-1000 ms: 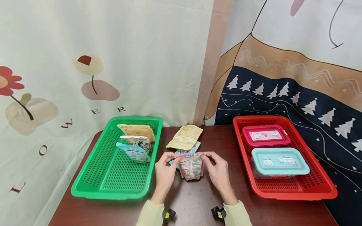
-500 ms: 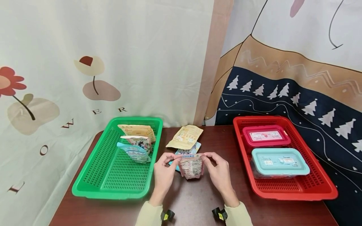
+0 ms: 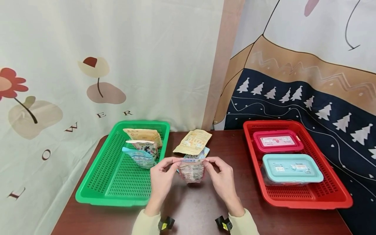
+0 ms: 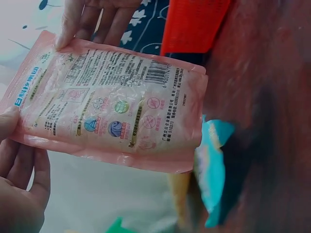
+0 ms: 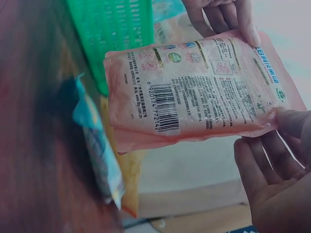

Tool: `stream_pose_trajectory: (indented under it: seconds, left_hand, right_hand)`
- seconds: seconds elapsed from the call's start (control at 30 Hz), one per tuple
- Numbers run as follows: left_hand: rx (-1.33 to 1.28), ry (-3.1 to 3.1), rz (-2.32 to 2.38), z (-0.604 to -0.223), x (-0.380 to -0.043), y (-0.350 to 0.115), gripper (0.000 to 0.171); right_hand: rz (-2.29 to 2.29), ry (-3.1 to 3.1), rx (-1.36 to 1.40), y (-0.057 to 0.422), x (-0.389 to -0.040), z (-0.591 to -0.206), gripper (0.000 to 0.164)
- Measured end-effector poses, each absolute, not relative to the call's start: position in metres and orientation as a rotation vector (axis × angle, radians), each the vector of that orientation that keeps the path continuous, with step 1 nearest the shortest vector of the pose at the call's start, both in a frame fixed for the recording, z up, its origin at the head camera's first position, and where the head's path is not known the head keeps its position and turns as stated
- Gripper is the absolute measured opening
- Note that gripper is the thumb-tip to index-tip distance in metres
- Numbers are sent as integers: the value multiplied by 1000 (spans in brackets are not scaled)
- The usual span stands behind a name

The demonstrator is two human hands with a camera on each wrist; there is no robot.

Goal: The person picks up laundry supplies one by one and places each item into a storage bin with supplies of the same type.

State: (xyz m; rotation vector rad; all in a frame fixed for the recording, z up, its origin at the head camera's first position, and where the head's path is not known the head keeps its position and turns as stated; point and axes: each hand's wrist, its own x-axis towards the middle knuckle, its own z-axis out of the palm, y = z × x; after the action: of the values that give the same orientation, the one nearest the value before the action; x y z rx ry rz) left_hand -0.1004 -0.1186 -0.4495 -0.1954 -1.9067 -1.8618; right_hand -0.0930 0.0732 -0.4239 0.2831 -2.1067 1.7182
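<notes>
Both hands hold up a pink pouch (image 3: pixel 192 172) by the two ends of its top edge, printed side with a barcode toward me. My left hand (image 3: pixel 162 179) pinches the left top corner between thumb and fingers. At the opposite corner my right hand (image 3: pixel 222 179) has the same pinch. The wrist views show the pouch (image 4: pixel 116 102) raised off the table. Behind it on the table lie a yellow pouch (image 3: pixel 193 142) and a blue pouch (image 3: pixel 204 152), the blue one partly covered.
On the left a green basket (image 3: pixel 97 199) holds several pouches (image 3: pixel 141 157) standing along its right side. A red basket (image 3: pixel 308 203) on the right contains a pink-lidded box (image 3: pixel 277 141) and a box with a light blue lid (image 3: pixel 292 168). A curtain hangs behind the table (image 3: pixel 191 209).
Both hands, still pinching the pink pouch, have shifted a little to the left with it. The baskets and the pouches behind stay in place; the view shifts slightly.
</notes>
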Motion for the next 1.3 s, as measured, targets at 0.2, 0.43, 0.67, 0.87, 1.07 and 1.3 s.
stream_pose_trajectory:
  seconds: [0.2, 0.43, 0.67, 0.87, 1.07, 1.3]
  left_hand:
    - [-172, -1929, -1787, -430, -94, -135, 9]
    - [-130, -1930, -1708, -404, -90, -159, 6]
    - [-85, -1916, -1655, -383, -89, -186, 6]
    - [-106, -1823, -1709, -373, -87, -209, 9]
    - [-79, -1813, -1714, -368, -86, -233, 11]
    - [-32, -1910, -1726, -372, -84, -260, 10]
  right_hand:
    - [1769, -2068, 368, 61, -101, -428, 10]
    - [1783, -2021, 523, 44, -111, -421, 7]
    - [1732, -2005, 677, 23, -115, -401, 7]
    - [1763, -1929, 803, -3, -118, -389, 7]
    - [1860, -1907, 883, -29, -119, -384, 10]
    - [1776, -2087, 813, -47, -121, -393, 11]
